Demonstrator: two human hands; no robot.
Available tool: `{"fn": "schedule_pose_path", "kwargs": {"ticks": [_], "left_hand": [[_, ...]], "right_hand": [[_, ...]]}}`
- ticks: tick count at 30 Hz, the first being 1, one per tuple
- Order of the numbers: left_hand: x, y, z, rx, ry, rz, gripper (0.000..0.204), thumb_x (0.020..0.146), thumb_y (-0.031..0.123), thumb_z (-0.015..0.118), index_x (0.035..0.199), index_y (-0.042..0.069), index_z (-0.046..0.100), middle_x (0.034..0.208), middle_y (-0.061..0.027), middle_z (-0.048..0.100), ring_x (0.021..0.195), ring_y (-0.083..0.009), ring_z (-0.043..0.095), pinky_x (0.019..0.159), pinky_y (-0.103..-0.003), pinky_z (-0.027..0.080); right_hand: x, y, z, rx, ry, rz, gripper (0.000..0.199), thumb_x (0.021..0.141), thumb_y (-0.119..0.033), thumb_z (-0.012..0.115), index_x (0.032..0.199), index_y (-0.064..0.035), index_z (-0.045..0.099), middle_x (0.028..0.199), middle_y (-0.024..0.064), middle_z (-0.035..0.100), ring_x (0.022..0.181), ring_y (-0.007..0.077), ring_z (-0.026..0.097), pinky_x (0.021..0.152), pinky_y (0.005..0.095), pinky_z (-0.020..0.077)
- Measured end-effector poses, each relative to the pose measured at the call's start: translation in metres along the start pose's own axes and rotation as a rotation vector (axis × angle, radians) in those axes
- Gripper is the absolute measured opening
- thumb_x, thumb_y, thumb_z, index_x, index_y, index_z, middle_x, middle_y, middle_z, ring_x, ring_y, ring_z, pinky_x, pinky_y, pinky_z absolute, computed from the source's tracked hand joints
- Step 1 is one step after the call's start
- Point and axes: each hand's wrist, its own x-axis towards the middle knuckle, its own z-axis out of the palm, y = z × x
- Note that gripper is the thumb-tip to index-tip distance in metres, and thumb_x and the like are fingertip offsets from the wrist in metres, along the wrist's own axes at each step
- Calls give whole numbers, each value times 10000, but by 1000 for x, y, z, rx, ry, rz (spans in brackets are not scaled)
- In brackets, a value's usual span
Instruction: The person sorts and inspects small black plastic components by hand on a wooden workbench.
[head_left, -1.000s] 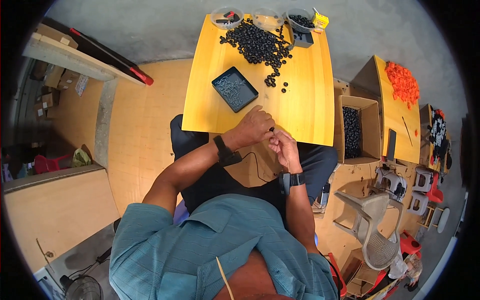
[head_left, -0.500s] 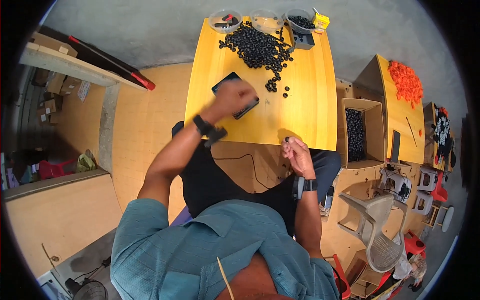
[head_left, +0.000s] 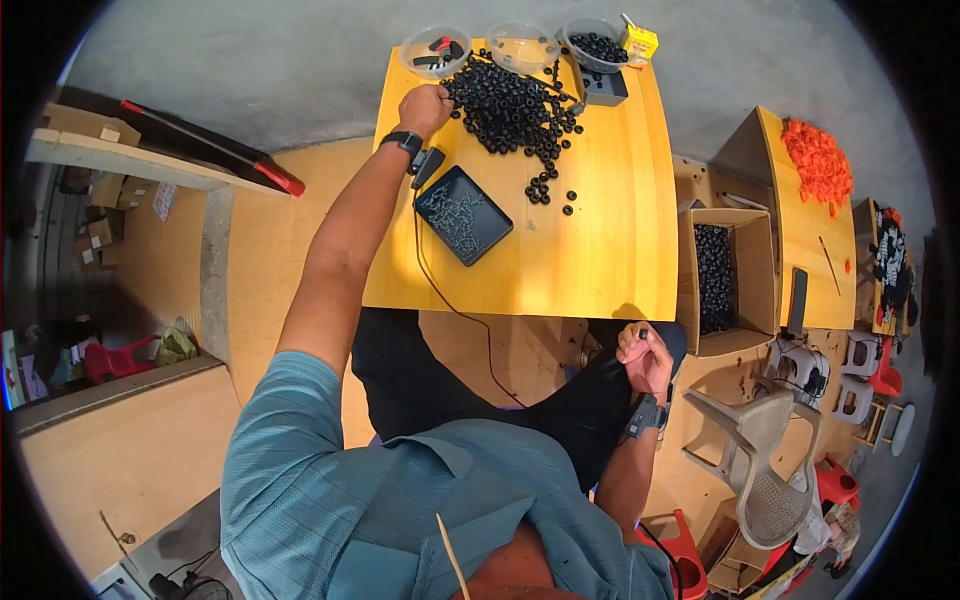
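Note:
My left hand [head_left: 427,108] reaches to the left edge of a heap of small black rings [head_left: 510,105] on the yellow table. Its fingers are curled together at the outermost rings; whether they grip one is hidden. Below that forearm lies a black rectangular tray [head_left: 490,235] scattered with many tiny greyish pieces. My right hand [head_left: 645,355] is closed over my right thigh, just off the table's near edge. A small black piece [head_left: 643,334] sticks out between its thumb and fingers. A few rings lie loose on the heap's near side.
Clear plastic bowls [head_left: 437,70] line the far edge, one full of black rings [head_left: 598,47], beside a yellow box [head_left: 640,43]. On the right stand a carton of black parts [head_left: 713,275], a second table [head_left: 815,255] with an orange pile [head_left: 815,165], and a plastic chair [head_left: 755,450].
My left hand has moved from over the tray up and away to the heap, uncovering the tray. My right hand has drawn back and to the right, off the table edge, still holding the small black piece.

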Motion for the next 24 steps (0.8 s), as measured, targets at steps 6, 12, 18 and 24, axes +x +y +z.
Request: {"fn": "schedule_pose_path", "kwargs": {"ticks": [6,12,18,24], "left_hand": [[-2,6,5,96,-96,-2,232,791,205,679,987,101,744,926,-169,714,886,-339,685,808,-423,540],[-26,-8,13,12,-9,169,192,774,140,673,953,93,723,861,-146,705,825,-338,677,762,-406,539],[-34,-11,10,-77,-200,125,193,750,116,691,934,61,698,786,-91,675,732,-241,662,719,-346,525],[-34,-21,9,-178,-204,154,205,742,83,698,944,49,695,764,-61,662,708,-160,629,699,-308,516]], "right_hand": [[8,2,-7,24,-1,-18,245,932,-281,545,937,-37,535,812,50,478,767,155,474,644,279,415],[10,4,-10,93,8,-22,238,936,-281,552,945,-44,529,809,44,468,769,161,465,647,285,414],[8,4,-13,121,13,-23,237,935,-279,560,942,-46,523,803,41,462,773,163,460,652,289,414],[10,5,-14,124,-18,-26,243,941,-291,559,960,-54,510,815,39,469,785,167,462,675,292,418]]}}
